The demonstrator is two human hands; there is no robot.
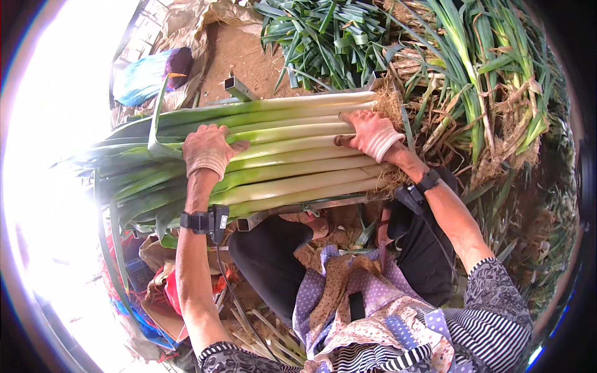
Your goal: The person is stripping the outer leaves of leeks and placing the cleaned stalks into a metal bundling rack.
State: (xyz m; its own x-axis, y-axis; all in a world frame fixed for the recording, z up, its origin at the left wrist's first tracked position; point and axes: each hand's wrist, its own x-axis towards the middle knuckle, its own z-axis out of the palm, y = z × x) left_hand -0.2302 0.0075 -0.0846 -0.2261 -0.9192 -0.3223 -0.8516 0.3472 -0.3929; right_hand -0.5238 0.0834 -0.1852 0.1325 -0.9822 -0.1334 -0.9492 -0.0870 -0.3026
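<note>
A wide row of leeks [292, 149] lies side by side across a metal frame in front of me. Their dark green leaves point left, and their white stems end in roots [390, 105] on the right. My left hand [208, 148], in a pale glove, is curled over the stalks where green turns to white, its thumb to the right. Over the white stems near the roots, my right hand [368, 132], also gloved, spans the stalks between thumb and fingers. Both hands press on the row from above; the undersides of the stalks are hidden.
Metal tube ends of the frame [240, 89] stick out beside the row. Cut green leaves [333, 37] are heaped beyond it. More uncleaned leeks [479, 81] with dry leaves lie at the far right. A blue bag [146, 78] sits far left; red and blue bags [168, 298] lie lower left.
</note>
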